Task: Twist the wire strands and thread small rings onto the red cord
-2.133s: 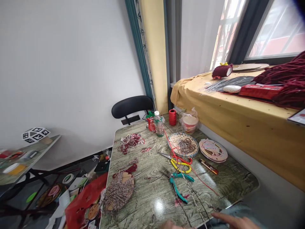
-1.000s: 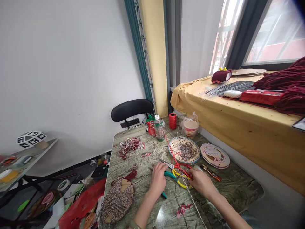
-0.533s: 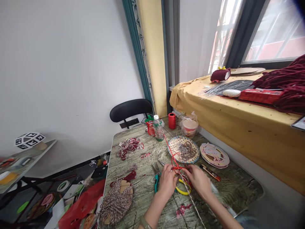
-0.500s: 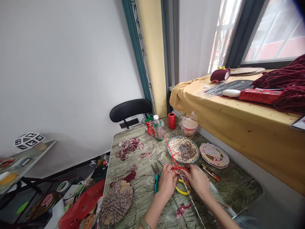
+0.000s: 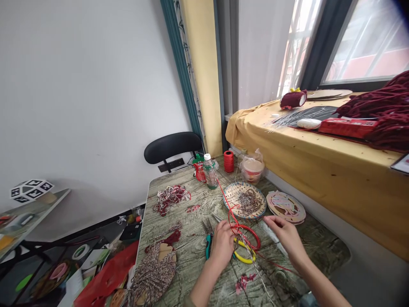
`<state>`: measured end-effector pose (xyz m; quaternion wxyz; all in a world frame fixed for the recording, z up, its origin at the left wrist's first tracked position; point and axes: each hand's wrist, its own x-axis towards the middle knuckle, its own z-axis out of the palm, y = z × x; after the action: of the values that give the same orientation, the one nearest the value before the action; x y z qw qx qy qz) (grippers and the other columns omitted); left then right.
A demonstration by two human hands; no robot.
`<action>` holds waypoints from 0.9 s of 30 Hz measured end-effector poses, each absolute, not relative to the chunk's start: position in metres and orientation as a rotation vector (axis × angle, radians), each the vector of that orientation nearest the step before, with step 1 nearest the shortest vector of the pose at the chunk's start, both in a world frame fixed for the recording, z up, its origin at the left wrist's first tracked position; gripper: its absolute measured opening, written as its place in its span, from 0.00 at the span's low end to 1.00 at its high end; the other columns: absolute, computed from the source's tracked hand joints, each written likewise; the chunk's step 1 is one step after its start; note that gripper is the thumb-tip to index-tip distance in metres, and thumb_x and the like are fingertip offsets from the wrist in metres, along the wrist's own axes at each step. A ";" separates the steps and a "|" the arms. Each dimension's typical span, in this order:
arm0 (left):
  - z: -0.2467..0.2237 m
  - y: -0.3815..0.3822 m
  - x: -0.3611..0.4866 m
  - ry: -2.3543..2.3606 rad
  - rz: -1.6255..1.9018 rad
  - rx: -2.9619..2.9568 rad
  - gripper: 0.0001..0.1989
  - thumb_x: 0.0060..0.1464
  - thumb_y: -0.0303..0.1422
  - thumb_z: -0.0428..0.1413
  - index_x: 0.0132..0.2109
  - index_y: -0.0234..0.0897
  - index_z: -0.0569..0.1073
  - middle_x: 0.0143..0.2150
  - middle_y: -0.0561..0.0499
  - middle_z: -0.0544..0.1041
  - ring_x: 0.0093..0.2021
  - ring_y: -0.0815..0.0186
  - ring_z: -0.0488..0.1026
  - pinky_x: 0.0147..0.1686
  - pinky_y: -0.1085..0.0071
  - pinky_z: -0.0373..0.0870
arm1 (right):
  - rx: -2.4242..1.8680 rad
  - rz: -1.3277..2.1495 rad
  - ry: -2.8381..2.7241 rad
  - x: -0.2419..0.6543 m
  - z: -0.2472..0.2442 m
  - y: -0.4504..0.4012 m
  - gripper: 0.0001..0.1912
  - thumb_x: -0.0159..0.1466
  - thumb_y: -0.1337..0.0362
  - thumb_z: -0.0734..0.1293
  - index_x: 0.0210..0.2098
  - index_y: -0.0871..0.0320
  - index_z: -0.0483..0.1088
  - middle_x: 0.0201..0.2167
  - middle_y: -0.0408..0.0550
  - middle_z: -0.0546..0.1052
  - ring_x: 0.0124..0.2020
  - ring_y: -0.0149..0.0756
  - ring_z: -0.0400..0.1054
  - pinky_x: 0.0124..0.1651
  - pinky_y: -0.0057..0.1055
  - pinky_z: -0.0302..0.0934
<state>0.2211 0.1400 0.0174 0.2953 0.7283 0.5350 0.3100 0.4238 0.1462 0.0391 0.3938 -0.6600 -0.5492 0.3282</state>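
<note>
My left hand [image 5: 223, 239] is closed on the red cord [image 5: 225, 197] near its knotted loops, where brown-and-white twisted cords [image 5: 259, 277] trail toward me. The red cord runs taut up to a clear bottle with a white cap [image 5: 211, 172]. To the right, my right hand [image 5: 286, 236] has its thumb and fingertips pinched beside the woven plate; what they hold, if anything, I cannot make out. Under the cords are a red handle ring [image 5: 258, 240] and a yellow handle ring [image 5: 245, 260]. Teal-handled pliers [image 5: 208, 246] lie left of my left hand.
A woven plate [image 5: 230, 192] holds cord scraps, with a patterned disc [image 5: 286, 207] beside it. Behind stand a red thread spool [image 5: 228, 162] and a bagged tub [image 5: 252, 169]. Cord-wound card [image 5: 153, 273] and tangled scraps [image 5: 172, 197] lie left. A cloth-covered ledge [image 5: 287, 147] borders the right.
My right hand has left the knotted cords and moved right, to where the orange-ended pen-like object lay, which no longer shows. My left hand stays at the knot.
</note>
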 end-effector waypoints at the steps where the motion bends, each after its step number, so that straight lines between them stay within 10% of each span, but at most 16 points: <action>1: 0.018 0.142 0.222 1.403 0.917 1.812 0.16 0.45 0.20 0.46 0.33 0.40 0.75 0.42 0.50 0.73 0.48 0.62 0.61 0.52 0.60 0.54 | -1.660 0.847 -1.370 0.429 0.048 0.146 0.22 0.55 0.49 0.57 0.32 0.62 0.70 0.28 0.47 0.75 0.28 0.35 0.67 0.28 0.25 0.58; 10: 0.042 0.163 0.247 1.093 0.966 0.952 0.20 0.39 0.37 0.58 0.38 0.27 0.73 0.27 0.46 0.76 0.23 0.68 0.68 0.26 0.72 0.64 | -1.505 0.810 -1.760 0.400 0.075 0.150 0.14 0.57 0.58 0.59 0.29 0.59 0.72 0.29 0.47 0.77 0.31 0.37 0.69 0.35 0.27 0.59; 27: 0.023 0.162 0.207 1.268 1.260 0.612 0.14 0.37 0.39 0.59 0.29 0.33 0.70 0.28 0.50 0.73 0.25 0.71 0.68 0.24 0.77 0.63 | -1.866 0.270 -2.328 0.436 0.033 0.267 0.08 0.58 0.68 0.61 0.25 0.62 0.68 0.31 0.45 0.72 0.38 0.33 0.64 0.41 0.35 0.58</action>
<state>0.2070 0.1624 0.0232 0.5859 0.2626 0.5438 0.5405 0.4361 0.2674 0.0326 0.0731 -0.6212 -0.7750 0.0899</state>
